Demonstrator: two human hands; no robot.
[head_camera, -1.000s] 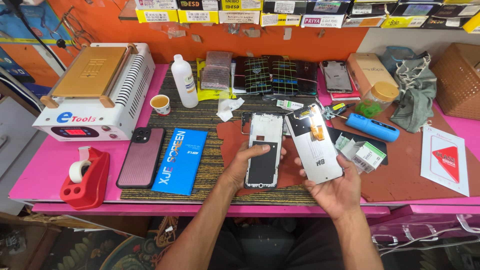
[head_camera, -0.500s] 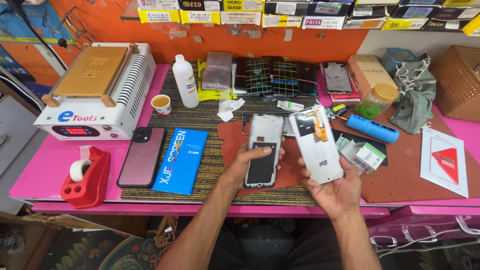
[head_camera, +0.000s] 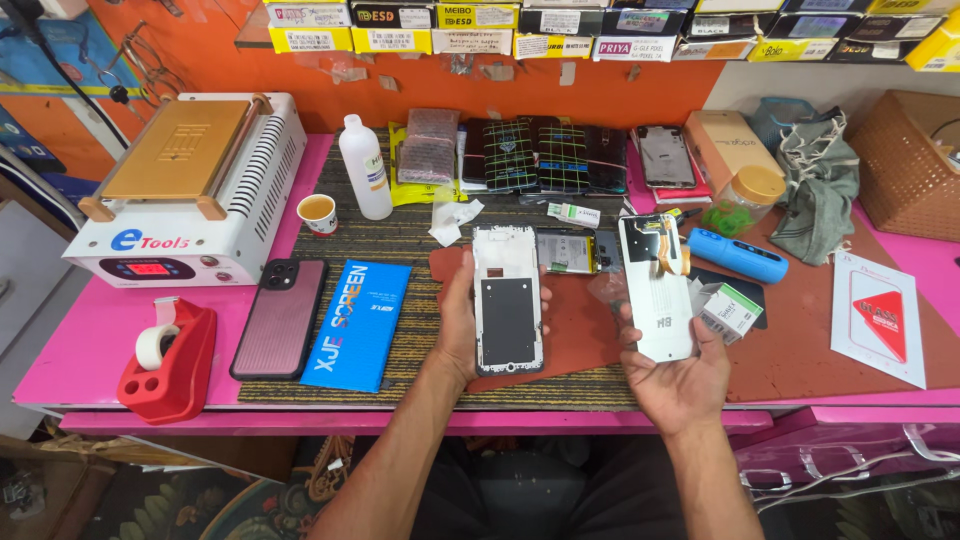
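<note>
The left hand (head_camera: 458, 325) grips a white phone frame (head_camera: 508, 299) by its edges, flat above the mat (head_camera: 400, 240). The right hand (head_camera: 680, 375) holds a white screen panel (head_camera: 655, 290) from below, just right of the frame. A blue box (head_camera: 357, 325) and a dark phone (head_camera: 279, 317) lie to the left. A red tape holder (head_camera: 168, 360) sits near the left edge.

Glossy pink worktop (head_camera: 70, 350) carries a ribbed woven mat (head_camera: 400, 235) and a smooth matt brown rubber pad (head_camera: 790, 340). On that pad: white plastic phone frame (head_camera: 508, 300) with matt black centre, and white screen back (head_camera: 655, 290) with coppery flex ribbon.
</note>
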